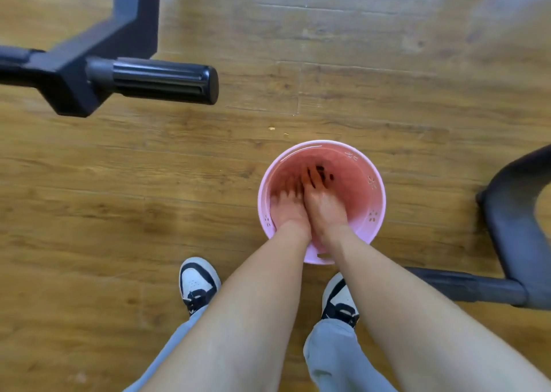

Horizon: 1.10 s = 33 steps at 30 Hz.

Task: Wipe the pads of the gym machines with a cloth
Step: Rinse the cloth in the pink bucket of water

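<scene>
The fingers of the left hand [288,205] and of the right hand [325,207] reached down side by side inside a pink bucket [376,183], the two hands touching along their inner edges. The fingertips were blurred and tinted by the bucket's inside, so whether they were spread, pressed together or pinching something could not be told. Just beyond the right fingertips lay a few dark streaks, too smeared to identify; no cloth could be made out for certain, and if one was in the bucket it was hidden under the hands.

Around the fingers rose the bucket's pale rim with small printed marks on its inner wall. The bucket stood on a wooden plank floor [149,201]. Behind the wrists, both bare forearms ran back toward the camera, above grey trousers and two white-and-black sneakers [198,284] planted near the bucket.

Well away to the far left of the fingers, a dark machine frame [89,64] carried a ribbed black handle grip [167,80]. To the right of the fingers, a curved dark tube frame [512,242] rested on the floor.
</scene>
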{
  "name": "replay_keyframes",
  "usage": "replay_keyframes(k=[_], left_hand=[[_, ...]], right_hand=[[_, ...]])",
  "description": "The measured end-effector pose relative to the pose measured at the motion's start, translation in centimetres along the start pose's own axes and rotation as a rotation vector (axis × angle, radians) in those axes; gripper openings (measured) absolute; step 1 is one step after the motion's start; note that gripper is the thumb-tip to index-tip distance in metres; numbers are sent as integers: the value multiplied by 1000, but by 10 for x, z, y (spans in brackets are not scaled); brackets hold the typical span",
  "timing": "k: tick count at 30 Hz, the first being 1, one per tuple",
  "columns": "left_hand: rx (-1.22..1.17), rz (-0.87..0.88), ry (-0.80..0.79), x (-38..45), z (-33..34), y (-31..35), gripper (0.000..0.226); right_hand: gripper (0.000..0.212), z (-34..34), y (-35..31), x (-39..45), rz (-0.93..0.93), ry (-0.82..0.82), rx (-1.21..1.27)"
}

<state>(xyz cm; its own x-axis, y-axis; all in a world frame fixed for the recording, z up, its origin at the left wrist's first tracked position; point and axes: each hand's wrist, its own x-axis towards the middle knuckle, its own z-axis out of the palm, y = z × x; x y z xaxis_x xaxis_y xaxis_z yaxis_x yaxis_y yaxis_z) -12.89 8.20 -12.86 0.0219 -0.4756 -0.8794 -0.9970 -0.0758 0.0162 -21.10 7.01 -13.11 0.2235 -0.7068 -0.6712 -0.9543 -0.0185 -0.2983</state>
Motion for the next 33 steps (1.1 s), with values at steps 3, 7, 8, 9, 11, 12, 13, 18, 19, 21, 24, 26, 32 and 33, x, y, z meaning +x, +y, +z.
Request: replay_keyframes(k=[3,7,8,9,11,12,13,18,19,21,24,26,32,33], left_hand=[[89,-4,14,-45,-25,-2,85],[-11,42,150,-100,-47,-9,94],[-64,74,180,-112,-52,-11,94],[-103,109,211,-124,-58,-13,93],[-158,160,272,-144,-67,-18,89],[-183,173,297,-152,-70,-20,87],[-199,185,316,-158,-72,-22,86],[-259,250,382,-183,-84,-26,83],[-266,255,401,-187,-87,-26,79],[-253,256,435,-195,-92,-29,74],[-220,254,424,-207,-96,-33,87],[-278,259,412,-213,-95,-35,97],[-575,308,406,-223,-100,-38,73],[-631,295,420,-224,-101,-37,64]], right_hand=[[61,-32,-18,-45,2,23,32],[76,-68,-36,-87,-79,103,16],[76,-78,-40,-97,-65,114,51],[74,-89,-45,-107,-44,123,102],[74,-109,-51,-127,-29,104,186],[74,-117,-54,-135,-34,102,215],[74,-123,-56,-142,-38,99,223],[53,-152,-69,-172,-64,111,418],[52,-154,-71,-176,-84,125,405],[54,-157,-71,-183,-97,112,382],[66,-158,-64,-191,-110,-1,340],[77,-157,-60,-192,-45,1,263],[42,-159,-59,-191,63,251,413],[40,-163,-61,-188,144,237,500]])
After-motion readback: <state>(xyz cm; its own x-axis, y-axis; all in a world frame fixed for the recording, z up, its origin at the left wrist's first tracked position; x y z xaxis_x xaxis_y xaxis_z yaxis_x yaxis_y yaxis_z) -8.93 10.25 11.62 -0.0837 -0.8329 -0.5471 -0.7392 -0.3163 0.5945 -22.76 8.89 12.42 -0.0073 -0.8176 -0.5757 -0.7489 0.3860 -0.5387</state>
